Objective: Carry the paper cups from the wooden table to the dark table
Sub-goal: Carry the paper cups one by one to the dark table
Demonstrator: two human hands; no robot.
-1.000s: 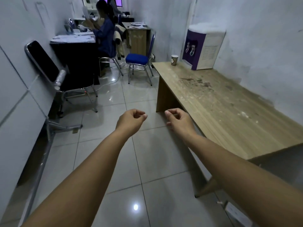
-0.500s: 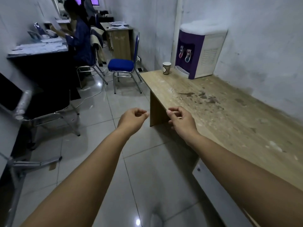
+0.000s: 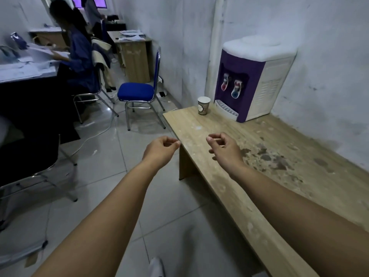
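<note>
- Hands both empty: left hand [image 3: 159, 149] loosely curled over the floor, right hand [image 3: 223, 149] loosely curled above the wooden tabletop [image 3: 299, 176].
- 1 paper cup [image 3: 203, 105] stands upright at the tabletop's far end, just beside the water dispenser [image 3: 253, 78].
- Dark tabletop [image 3: 26, 78] lies far left.

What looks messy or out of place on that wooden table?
The wooden table has dark blotchy stains across its middle, near the water dispenser, plus pale scuffs along the front edge. Whether they are wet or dried is unclear. The paper cup stands upright, unspilled.
</note>
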